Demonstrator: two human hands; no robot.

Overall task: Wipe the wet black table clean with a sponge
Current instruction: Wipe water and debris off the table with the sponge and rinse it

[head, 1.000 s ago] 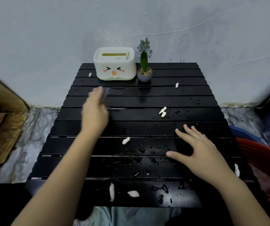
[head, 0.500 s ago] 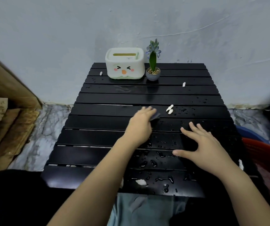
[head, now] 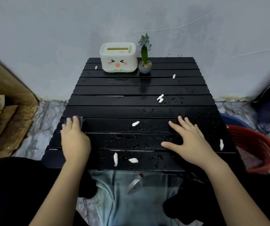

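Pressing down at the left edge of the wet black slatted table [head: 131, 88], the left hand [head: 74, 141] grips a dark purple sponge [head: 79, 120], fingers curled over it; the right hand [head: 188, 139] lies flat, fingers spread, on beaded water; at the far end stands one cream tissue box with a cartoon face [head: 118, 60], a green slot on top, contents unseen; beside it one small grey pot [head: 145, 68] holds pebbles and a purple-flowered plant; eight white scraps [head: 135, 123] dot the slats; one red plastic basket [head: 258, 147] sits right.
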